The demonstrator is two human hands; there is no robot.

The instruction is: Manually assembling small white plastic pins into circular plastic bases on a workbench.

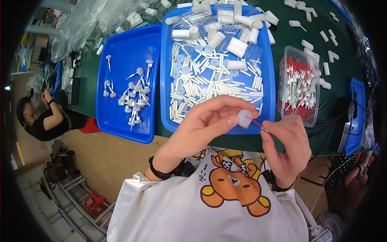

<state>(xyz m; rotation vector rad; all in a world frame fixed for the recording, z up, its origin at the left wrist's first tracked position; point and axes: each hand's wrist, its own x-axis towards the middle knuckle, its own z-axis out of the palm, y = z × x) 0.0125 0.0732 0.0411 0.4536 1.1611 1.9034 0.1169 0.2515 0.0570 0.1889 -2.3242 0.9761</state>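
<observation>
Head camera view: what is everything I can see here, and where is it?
Middle tray: one, blue, on the green table; holds many white tubes, discs and thin sticks.
Left tray: one, blue, beside the middle tray; holds a scatter of white disc-and-stem pieces.
Clear tub: one, right of the middle tray; full of red-and-white sticks.
Loose white tubes: many, on the table at far right.
Plastic bags: several, clear, top left.
Blue device: one, right table edge, with black cables.
Another person: one, in black, seated at far left.
Left hand: pinches a white disc.
Right hand: holds a thin red stick against the disc.
</observation>
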